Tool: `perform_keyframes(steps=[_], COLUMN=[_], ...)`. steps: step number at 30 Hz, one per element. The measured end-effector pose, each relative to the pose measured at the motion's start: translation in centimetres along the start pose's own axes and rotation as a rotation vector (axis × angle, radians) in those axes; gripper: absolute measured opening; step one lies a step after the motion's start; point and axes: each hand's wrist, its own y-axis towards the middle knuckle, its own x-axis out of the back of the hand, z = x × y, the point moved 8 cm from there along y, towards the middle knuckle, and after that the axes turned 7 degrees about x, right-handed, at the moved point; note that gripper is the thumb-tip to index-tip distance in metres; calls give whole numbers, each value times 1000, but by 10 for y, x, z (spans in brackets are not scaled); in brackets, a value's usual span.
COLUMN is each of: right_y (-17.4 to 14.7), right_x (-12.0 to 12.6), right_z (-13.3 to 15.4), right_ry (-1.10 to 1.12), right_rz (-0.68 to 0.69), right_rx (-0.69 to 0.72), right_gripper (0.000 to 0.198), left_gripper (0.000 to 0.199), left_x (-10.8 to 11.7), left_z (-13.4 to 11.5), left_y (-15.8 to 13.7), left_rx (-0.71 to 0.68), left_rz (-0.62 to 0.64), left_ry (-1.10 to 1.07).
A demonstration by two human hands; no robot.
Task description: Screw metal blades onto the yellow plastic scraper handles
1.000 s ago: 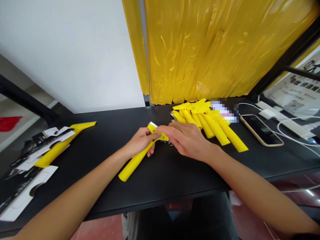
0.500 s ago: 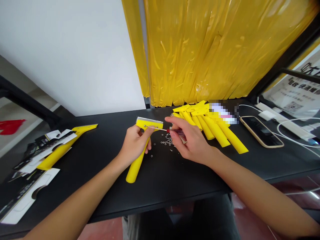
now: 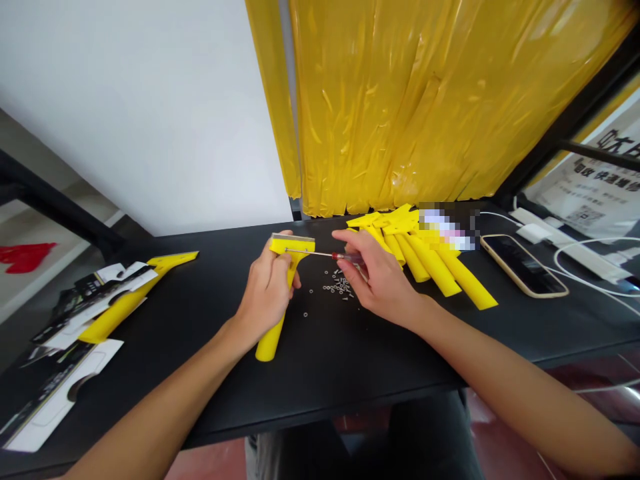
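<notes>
My left hand (image 3: 267, 290) is closed around the neck of a yellow scraper (image 3: 273, 340), just below its wide head with a metal blade along the top edge. Its handle slants down toward me. In my right hand (image 3: 377, 273) is a screwdriver (image 3: 334, 255) with a dark red handle, gripped between thumb and fingers. The thin shaft points left and its tip reaches the scraper head, near the left hand's thumb; the exact contact point is hard to make out. Small screws and nuts (image 3: 341, 285) lie scattered on the black table (image 3: 325, 367) between my hands.
Several yellow scraper handles (image 3: 435, 263) are piled at the back right, beside a phone (image 3: 523, 265) and white cables with a power strip (image 3: 575, 243). On the left, another yellow scraper (image 3: 123, 307) rests on printed card packaging (image 3: 65, 400). Yellow plastic sheeting (image 3: 390, 107) hangs behind.
The scraper head has turned a little and its handle stands more upright. More of the screwdriver's shaft shows, and my right hand has shifted slightly right. Both hands keep their hold.
</notes>
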Motion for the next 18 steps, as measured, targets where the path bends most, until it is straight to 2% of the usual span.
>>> perform_keyframes(steps=[2, 5, 8, 14, 18], right_y=[0, -3, -5, -3, -5], right_x=[-1, -4, -4, -8, -16], right_z=[-3, -12, -18, -9, -21], right_ry=[4, 122, 193, 86, 32], right_rz=[23, 61, 13, 25, 135], right_rx=[-14, -125, -214, -118, -218], right_gripper=[33, 28, 29, 35, 30], left_gripper=[25, 22, 22, 19, 19], left_x=[-1, -4, 0, 5, 2], left_z=[-2, -5, -4, -6, -7], left_y=[1, 4, 8, 8, 5], left_rx=[-41, -108, -144, -159, -156], left_rz=[-12, 5, -22, -63, -45], left_ry=[87, 170, 159, 98, 72])
